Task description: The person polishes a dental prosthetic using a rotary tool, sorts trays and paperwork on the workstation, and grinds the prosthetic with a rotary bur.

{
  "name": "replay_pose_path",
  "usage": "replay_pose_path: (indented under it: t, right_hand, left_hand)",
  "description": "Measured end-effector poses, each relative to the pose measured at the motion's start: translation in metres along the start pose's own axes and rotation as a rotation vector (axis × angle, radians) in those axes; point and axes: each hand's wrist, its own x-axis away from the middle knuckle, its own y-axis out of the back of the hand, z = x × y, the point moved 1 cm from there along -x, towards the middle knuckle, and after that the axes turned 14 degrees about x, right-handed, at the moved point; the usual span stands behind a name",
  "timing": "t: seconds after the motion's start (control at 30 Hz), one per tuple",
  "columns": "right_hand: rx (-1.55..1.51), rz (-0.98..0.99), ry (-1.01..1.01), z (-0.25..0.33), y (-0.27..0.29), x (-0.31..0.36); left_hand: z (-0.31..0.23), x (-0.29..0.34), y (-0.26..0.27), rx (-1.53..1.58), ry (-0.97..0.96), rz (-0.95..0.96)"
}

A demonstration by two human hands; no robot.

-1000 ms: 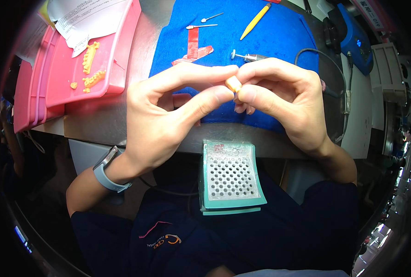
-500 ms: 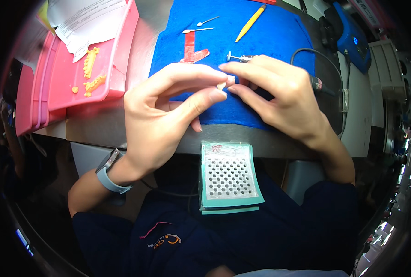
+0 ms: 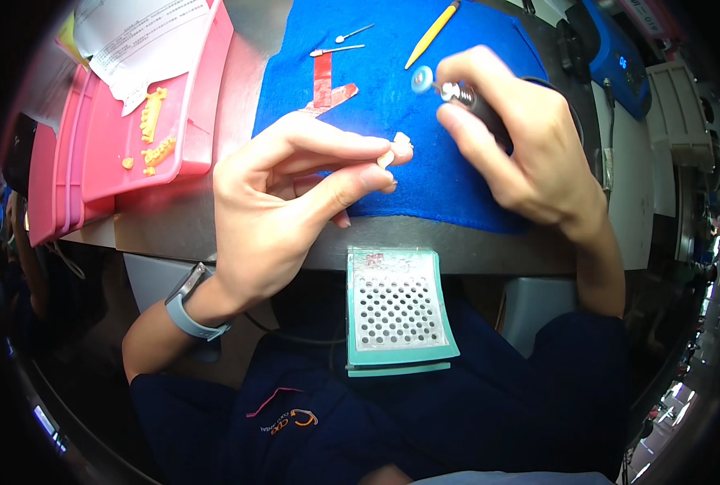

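Observation:
My left hand (image 3: 275, 198) pinches a small cream-coloured tooth-shaped piece (image 3: 387, 158) between thumb and index finger, above the near part of a blue cloth (image 3: 433, 194). Further right, my right hand (image 3: 534, 137) wraps round a dark rotary handpiece (image 3: 467, 97). A small pale blue disc (image 3: 422, 79) on a shank sticks out of the handpiece toward the left. The disc is apart from the tooth-shaped piece. My right fingers partly hide the handpiece's body.
Two burs with thin metal shanks (image 3: 340, 50), red strips (image 3: 322, 79) and a yellow pencil-like stick (image 3: 433, 34) lie on the cloth. Pink trays (image 3: 202, 129) at left hold orange dental pieces (image 3: 151, 115) and paper. A blue control box (image 3: 614, 61) stands right; a perforated panel (image 3: 400, 311) juts out in front.
My right hand has moved up and right, away from the left hand, turning the handpiece so its disc shows. The left hand keeps the tooth-shaped piece almost in place.

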Motion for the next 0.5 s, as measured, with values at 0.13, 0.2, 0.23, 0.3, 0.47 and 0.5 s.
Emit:
replay_pose_path:
  t: [0.13, 0.2, 0.23, 0.3, 0.47, 0.5]
  right_hand:
    - [0.059, 0.006, 0.117, 0.012, 0.006, 0.006]
    - [0.109, -0.039, 0.159, 0.015, 0.005, 0.006]
    - [0.108, -0.039, 0.156, 0.016, 0.004, 0.006]
    - [0.160, -0.046, 0.148, 0.017, 0.002, 0.007]
    - [0.192, -0.067, 0.156, 0.017, 0.000, 0.009]
    - [0.197, -0.065, 0.171, 0.018, 0.000, 0.009]
  left_hand:
    - [0.000, 0.000, -0.001, -0.011, 0.012, -0.005]
    - [0.003, -0.001, 0.000, 0.013, -0.010, 0.011]
    - [0.004, -0.001, 0.000, 0.037, -0.034, 0.027]
    - [0.004, -0.002, 0.000, 0.024, -0.032, 0.034]
    - [0.002, -0.002, -0.001, -0.042, 0.011, 0.021]
    - [0.003, -0.002, -0.001, -0.037, -0.009, 0.028]
